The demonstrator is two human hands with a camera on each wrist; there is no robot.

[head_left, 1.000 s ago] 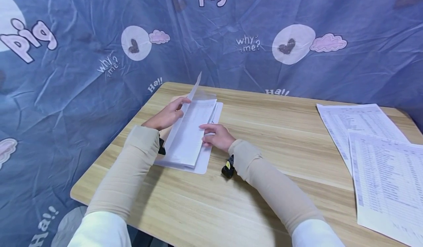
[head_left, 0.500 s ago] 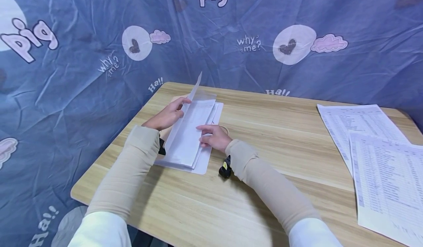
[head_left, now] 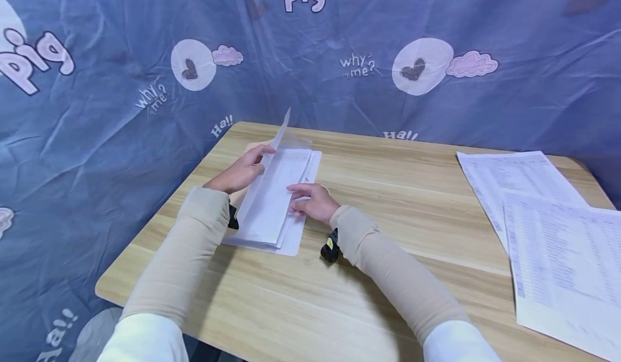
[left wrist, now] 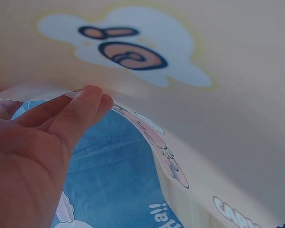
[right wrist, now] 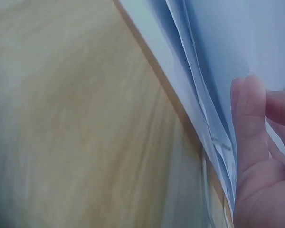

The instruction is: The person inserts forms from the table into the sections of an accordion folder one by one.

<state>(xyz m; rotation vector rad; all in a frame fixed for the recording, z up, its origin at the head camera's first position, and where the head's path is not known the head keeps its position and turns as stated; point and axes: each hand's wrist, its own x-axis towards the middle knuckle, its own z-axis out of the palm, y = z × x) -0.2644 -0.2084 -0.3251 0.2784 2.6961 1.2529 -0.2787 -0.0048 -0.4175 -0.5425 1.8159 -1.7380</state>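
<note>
A folder (head_left: 292, 243) with a beige cartoon-printed cover (left wrist: 180, 57) lies open at the table's left side. White sheets (head_left: 274, 206) and a clear sleeve (head_left: 299, 140) show inside it. My left hand (head_left: 240, 172) pinches the edge of a raised leaf, which stands tilted up along the folder's left part. My right hand (head_left: 314, 201) is at the sheets' right edge, pinching it between thumb and fingers. In the right wrist view, the thumb (right wrist: 249, 123) lies against the paper, and layered page edges fan out beside it.
Two printed sheets with tables, a rear one (head_left: 514, 176) and a front one (head_left: 563, 265), overlap at the table's right. The wooden table (head_left: 388, 189) meets a blue patterned cloth (head_left: 310, 65) behind and at left. A thin cord loop (right wrist: 205, 190) hangs at the folder's edge.
My right hand has shifted slightly left, drawing the sheets' right edge with it and baring more of the layers beneath. The left hand keeps its hold. The head view has turned slightly.
</note>
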